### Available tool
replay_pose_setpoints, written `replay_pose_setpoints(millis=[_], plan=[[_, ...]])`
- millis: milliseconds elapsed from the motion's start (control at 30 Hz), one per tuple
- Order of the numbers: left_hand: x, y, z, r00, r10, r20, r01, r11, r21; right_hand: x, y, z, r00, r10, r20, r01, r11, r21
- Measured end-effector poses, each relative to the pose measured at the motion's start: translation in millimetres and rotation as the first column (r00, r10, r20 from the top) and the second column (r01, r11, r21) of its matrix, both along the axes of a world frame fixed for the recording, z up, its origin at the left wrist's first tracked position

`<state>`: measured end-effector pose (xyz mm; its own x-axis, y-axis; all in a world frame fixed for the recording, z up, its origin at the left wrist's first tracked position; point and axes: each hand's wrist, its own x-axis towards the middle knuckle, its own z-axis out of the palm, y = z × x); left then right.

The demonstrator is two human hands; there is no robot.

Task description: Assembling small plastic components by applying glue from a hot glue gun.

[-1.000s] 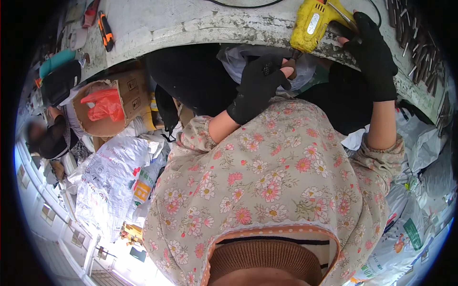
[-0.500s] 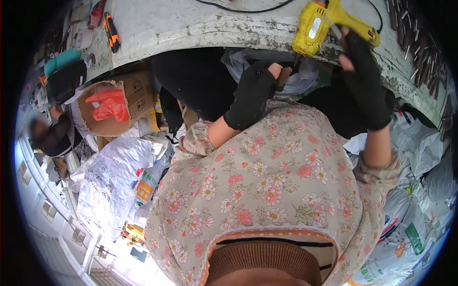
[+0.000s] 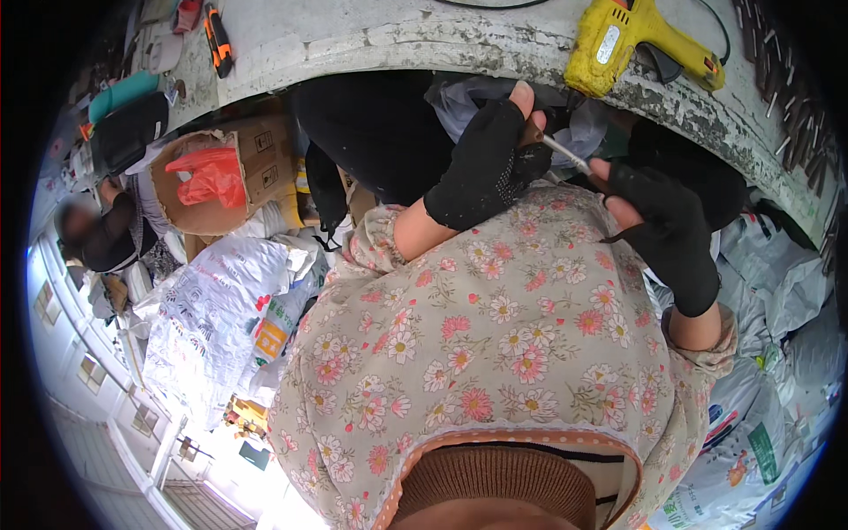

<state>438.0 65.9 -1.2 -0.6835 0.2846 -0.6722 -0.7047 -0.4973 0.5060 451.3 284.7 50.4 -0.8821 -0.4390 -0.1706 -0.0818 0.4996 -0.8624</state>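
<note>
My right hand, in a black fingerless glove, pinches a thin light-coloured rod with a dark brown end at the fingers. The rod's far tip reaches a small brown piece that my left hand, gloved alike, grips between thumb and fingers. Whether the tip touches the piece or enters it, I cannot tell. Both hands are over my lap, just before the table's near edge. Beyond them a yellow glue gun lies on the table, its dark nozzle jutting over the edge.
Many dark rods with pale tips lie at the table's right. An orange and black utility knife is at the left. A cardboard box holds a red plastic bag. White sacks flank me; a person sits far left.
My right hand has come down and left from beside the glue gun, bringing the rod to the brown piece in my left hand. The view has shifted slightly.
</note>
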Motion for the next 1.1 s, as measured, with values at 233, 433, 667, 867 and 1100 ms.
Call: replay_pose_setpoints(millis=[233,433,667,867,1100], plan=[[0.4,0.9,-4.9,0.998,-0.031,-0.059,0.028,0.998,-0.053,-0.2,-1.5,7.6,0.999,-0.009,0.047,0.009,1.000,-0.010],[-2.7,-1.9,4.9,0.934,-0.146,-0.327,-0.010,0.901,-0.433,-9.1,-9.2,20.3,0.989,0.088,0.122,-0.105,0.984,0.145],[12.6,-8.9,-10.8,0.835,-0.299,-0.461,0.015,0.851,-0.525,-0.1,-16.2,15.0,0.981,0.193,0.008,-0.190,0.954,0.232],[49.4,-34.6,-42.8,0.553,-0.602,-0.576,0.042,0.711,-0.702,23.5,-30.1,-45.4,0.954,0.079,0.289,-0.044,0.991,-0.127],[64.4,-54.4,-68.8,0.373,-0.701,-0.608,-0.453,0.435,-0.778,45.3,-34.4,-119.4,0.902,0.017,0.431,0.019,0.997,-0.078]])
